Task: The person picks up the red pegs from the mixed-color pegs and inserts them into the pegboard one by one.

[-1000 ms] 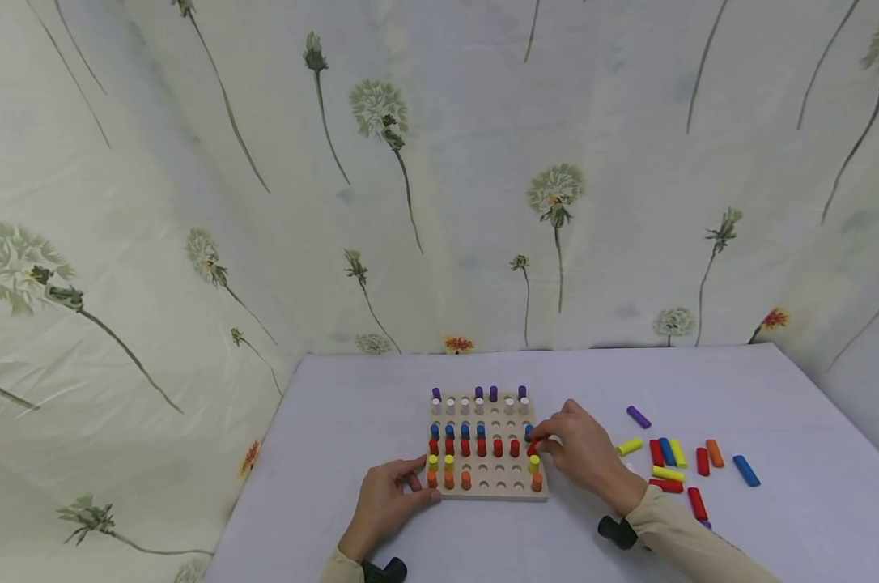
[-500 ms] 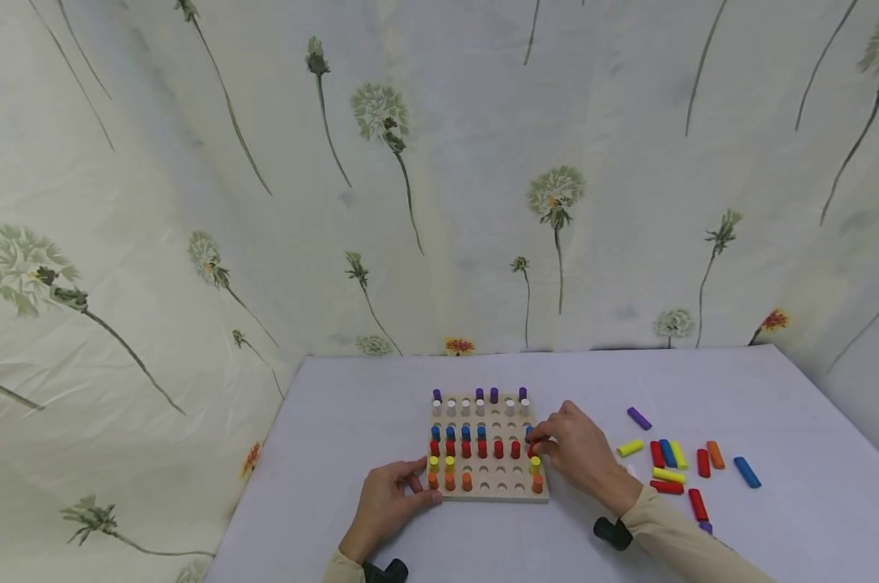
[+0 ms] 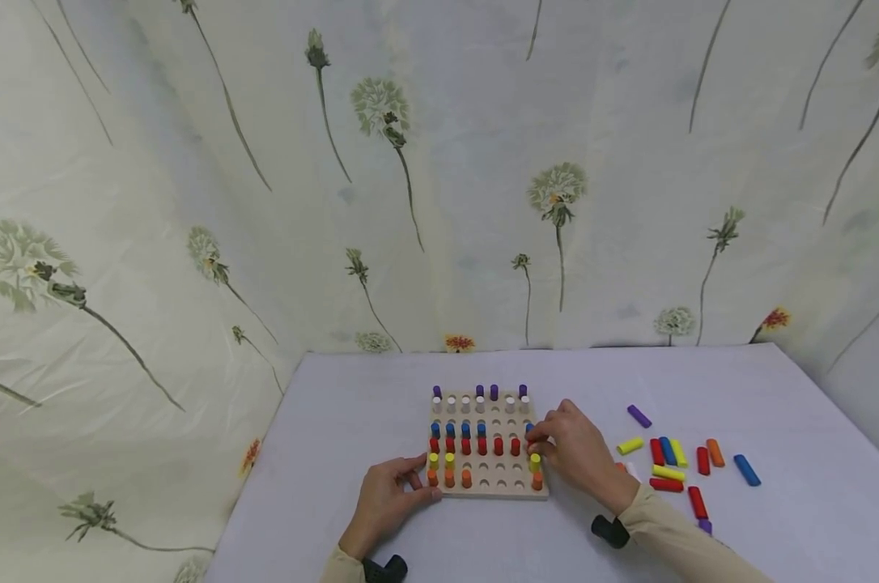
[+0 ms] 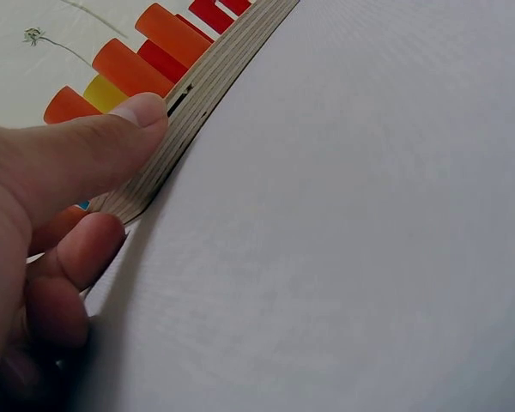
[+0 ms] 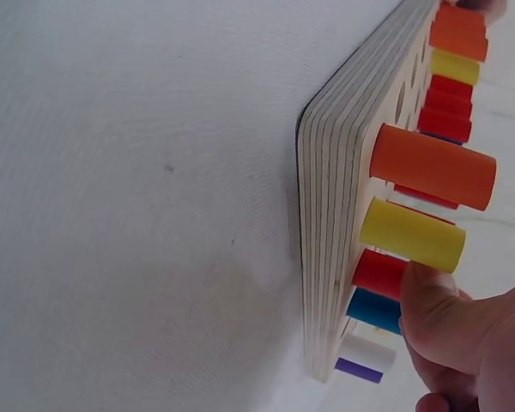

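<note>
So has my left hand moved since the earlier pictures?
No: against the table's far edge, your left hand shows no visible shift in any direction.

A: Which colours are seen at the right hand (image 3: 574,449)?
B: A red peg (image 5: 380,273) is held there, flanked by a blue peg (image 5: 373,309) and a yellow peg (image 5: 412,234); on the loose pegs (image 3: 668,486) to its right, red, yellow, blue, orange and purple are shown.
A: And by the left hand (image 3: 387,498)?
B: Orange pegs (image 4: 133,67) are found nearest, and the board (image 5: 322,215) touched there is coloured pale wood, its edge finely striped.
A: Beyond both?
B: The pale cloth (image 3: 469,97) is printed with green dandelions (image 3: 379,109) and orange-red flowers (image 3: 459,344); the bench (image 3: 352,405) is shown in plain, pale lavender.
</note>
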The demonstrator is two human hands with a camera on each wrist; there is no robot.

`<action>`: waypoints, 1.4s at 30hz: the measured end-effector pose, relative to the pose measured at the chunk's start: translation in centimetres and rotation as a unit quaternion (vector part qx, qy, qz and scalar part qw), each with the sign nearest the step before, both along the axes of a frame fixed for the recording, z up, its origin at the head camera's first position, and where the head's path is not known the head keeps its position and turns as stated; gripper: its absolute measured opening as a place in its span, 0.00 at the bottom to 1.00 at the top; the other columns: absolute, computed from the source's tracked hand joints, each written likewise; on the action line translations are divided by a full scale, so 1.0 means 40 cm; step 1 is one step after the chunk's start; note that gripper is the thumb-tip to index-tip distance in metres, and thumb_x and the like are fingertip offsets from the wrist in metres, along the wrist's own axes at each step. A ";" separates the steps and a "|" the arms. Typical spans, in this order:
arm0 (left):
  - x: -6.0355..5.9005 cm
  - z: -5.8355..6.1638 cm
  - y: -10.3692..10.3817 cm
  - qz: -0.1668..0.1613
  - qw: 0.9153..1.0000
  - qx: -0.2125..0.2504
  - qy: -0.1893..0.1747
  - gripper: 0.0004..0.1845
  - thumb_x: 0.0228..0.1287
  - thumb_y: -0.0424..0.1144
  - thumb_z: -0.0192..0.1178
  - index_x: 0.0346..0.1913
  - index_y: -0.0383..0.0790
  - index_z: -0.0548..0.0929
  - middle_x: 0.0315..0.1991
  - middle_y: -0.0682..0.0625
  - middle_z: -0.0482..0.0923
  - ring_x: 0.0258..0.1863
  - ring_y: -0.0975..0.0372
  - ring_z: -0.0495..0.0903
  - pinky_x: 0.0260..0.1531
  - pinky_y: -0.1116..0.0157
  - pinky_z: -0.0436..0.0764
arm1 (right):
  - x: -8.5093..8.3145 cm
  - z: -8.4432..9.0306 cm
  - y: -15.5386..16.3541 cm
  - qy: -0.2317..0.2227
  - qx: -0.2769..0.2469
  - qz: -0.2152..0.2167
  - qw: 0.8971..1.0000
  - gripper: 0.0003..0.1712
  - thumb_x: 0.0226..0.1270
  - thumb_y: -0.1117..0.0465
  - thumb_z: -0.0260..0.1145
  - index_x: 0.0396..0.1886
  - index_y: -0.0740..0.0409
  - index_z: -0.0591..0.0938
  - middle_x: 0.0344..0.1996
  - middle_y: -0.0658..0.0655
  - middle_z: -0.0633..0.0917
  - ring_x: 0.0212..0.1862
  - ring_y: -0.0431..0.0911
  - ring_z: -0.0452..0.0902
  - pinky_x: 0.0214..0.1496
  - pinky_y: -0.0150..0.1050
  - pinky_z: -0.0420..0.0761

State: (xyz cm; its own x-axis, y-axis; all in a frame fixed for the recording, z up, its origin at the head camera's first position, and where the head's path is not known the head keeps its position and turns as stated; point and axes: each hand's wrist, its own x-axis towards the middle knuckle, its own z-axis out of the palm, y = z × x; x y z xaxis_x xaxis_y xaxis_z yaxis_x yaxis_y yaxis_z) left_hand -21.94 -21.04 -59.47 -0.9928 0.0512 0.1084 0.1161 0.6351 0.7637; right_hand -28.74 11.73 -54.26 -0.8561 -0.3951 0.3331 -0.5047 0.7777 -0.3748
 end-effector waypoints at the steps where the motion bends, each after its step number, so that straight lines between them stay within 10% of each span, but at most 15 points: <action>1: -0.001 0.000 0.000 0.000 1.000 0.001 0.000 0.32 0.55 0.53 0.81 0.61 0.44 0.89 0.28 0.62 0.81 0.21 0.70 0.68 0.22 0.72 0.62 | -0.001 0.000 0.002 -0.003 -0.002 0.001 1.000 0.07 0.55 0.62 0.85 0.34 0.49 0.95 0.25 0.42 0.84 0.37 0.40 0.65 0.37 0.33 0.70; 42: -0.001 0.003 0.001 0.007 1.000 -0.011 -0.006 0.32 0.55 0.53 0.81 0.61 0.44 0.89 0.28 0.62 0.81 0.21 0.70 0.67 0.22 0.71 0.61 | -0.015 0.043 0.393 -0.078 0.101 -0.107 0.986 0.13 0.55 0.59 0.84 0.40 0.56 0.94 0.29 0.47 0.88 0.39 0.52 0.72 0.38 0.45 0.68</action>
